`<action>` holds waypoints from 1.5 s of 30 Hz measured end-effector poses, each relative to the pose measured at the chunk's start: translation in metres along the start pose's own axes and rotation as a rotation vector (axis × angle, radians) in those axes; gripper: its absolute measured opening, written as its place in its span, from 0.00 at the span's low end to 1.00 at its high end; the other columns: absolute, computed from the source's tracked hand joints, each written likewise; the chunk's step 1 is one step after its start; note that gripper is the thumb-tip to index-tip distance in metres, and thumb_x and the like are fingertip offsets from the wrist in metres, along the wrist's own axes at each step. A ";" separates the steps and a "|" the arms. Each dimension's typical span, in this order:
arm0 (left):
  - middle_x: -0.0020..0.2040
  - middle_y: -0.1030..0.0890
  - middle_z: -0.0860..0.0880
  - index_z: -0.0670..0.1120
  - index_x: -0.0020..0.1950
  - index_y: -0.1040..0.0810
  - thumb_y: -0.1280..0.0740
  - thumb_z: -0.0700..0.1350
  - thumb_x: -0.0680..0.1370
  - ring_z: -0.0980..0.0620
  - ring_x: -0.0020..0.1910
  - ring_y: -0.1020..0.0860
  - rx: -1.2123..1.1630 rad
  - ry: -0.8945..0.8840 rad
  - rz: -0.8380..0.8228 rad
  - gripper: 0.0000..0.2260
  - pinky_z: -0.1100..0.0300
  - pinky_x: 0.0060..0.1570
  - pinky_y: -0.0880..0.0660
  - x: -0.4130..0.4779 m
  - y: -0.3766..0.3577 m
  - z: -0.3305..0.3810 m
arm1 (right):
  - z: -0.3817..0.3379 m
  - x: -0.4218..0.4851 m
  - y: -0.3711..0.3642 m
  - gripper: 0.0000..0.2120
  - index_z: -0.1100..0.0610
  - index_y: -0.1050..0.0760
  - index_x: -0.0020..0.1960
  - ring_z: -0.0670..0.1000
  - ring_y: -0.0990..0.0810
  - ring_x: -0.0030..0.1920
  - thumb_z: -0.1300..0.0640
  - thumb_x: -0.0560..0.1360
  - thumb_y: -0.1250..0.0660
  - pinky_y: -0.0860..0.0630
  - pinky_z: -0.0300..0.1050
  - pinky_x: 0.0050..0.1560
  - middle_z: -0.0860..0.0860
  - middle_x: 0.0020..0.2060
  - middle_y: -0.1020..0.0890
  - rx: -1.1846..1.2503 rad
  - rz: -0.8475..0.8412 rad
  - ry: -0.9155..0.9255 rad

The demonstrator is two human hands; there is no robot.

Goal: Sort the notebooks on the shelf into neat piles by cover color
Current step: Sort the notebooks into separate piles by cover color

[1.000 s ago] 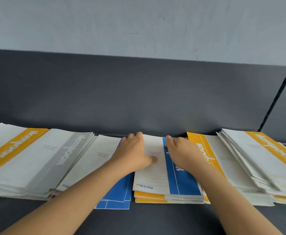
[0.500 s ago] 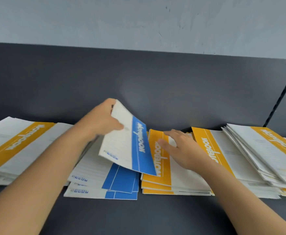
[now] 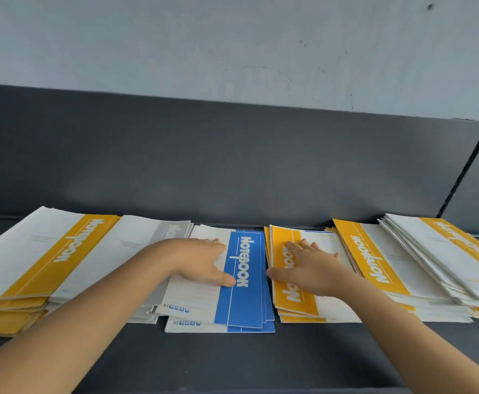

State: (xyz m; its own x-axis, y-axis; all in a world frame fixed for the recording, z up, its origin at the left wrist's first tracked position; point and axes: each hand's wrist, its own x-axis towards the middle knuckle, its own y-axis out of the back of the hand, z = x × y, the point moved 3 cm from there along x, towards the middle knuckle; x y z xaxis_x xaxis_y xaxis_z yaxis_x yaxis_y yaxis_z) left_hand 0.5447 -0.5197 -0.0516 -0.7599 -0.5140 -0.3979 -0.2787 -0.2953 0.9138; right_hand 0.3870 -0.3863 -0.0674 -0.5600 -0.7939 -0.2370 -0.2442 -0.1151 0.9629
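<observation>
Notebooks: the top blue notebook [image 3: 246,302] lies on the blue pile [image 3: 261,327] at mid-shelf, under the left hand [image 3: 201,263], which presses it with palm flat and fingers straight. Right hand [image 3: 309,268] is flat, fingers spread, resting on the orange pile [image 3: 295,302] just beside. Outward: grey pile [image 3: 172,231] and far-left orange pile [image 3: 62,260]; fanned orange stacks [image 3: 380,265] to the right. All sit on the dark shelf [image 3: 232,359]. Judgement: thin, light, floppy; glossy covers likely to slide. Take at a long edge, thumb over, fingers under.

Notebooks [image 3: 245,305] lie piled, seemingly by colour.
</observation>
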 end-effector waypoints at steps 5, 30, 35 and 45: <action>0.73 0.31 0.52 0.51 0.73 0.34 0.34 0.62 0.75 0.52 0.70 0.31 -0.309 -0.095 0.365 0.30 0.56 0.65 0.32 0.001 0.011 0.021 | -0.011 -0.017 0.003 0.36 0.51 0.44 0.76 0.56 0.38 0.73 0.35 0.73 0.41 0.38 0.58 0.70 0.52 0.75 0.39 0.049 0.013 0.044; 0.46 0.15 0.52 0.49 0.53 0.17 0.34 0.39 0.79 0.57 0.43 0.17 -0.916 -0.106 0.639 0.08 0.66 0.43 0.22 -0.004 0.040 0.049 | 0.034 -0.017 0.037 0.40 0.44 0.53 0.77 0.52 0.62 0.77 0.36 0.72 0.37 0.65 0.58 0.74 0.48 0.78 0.54 0.341 0.464 0.363; 0.52 0.15 0.51 0.56 0.53 0.15 0.27 0.48 0.73 0.51 0.52 0.17 -0.914 -0.256 0.353 0.09 0.58 0.54 0.22 -0.019 0.043 0.023 | -0.027 -0.024 0.068 0.25 0.40 0.38 0.72 0.44 0.50 0.76 0.37 0.76 0.44 0.75 0.53 0.69 0.42 0.71 0.33 0.279 0.400 0.724; 0.53 0.16 0.42 0.44 0.60 0.20 0.28 0.34 0.72 0.46 0.49 0.17 -1.199 -0.207 0.210 0.18 0.57 0.49 0.19 -0.070 0.036 -0.112 | -0.144 -0.012 0.061 0.12 0.54 0.17 0.48 0.46 0.21 0.39 0.46 0.74 0.32 0.24 0.38 0.43 0.48 0.40 0.17 0.442 0.079 0.618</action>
State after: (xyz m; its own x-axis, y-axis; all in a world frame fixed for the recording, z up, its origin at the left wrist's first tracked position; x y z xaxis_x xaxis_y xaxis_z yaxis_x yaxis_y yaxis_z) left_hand 0.6537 -0.5843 -0.0001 -0.8339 -0.5359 -0.1321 0.4918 -0.8300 0.2631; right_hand 0.4930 -0.4699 0.0133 -0.0760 -0.9946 0.0706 -0.5885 0.1019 0.8020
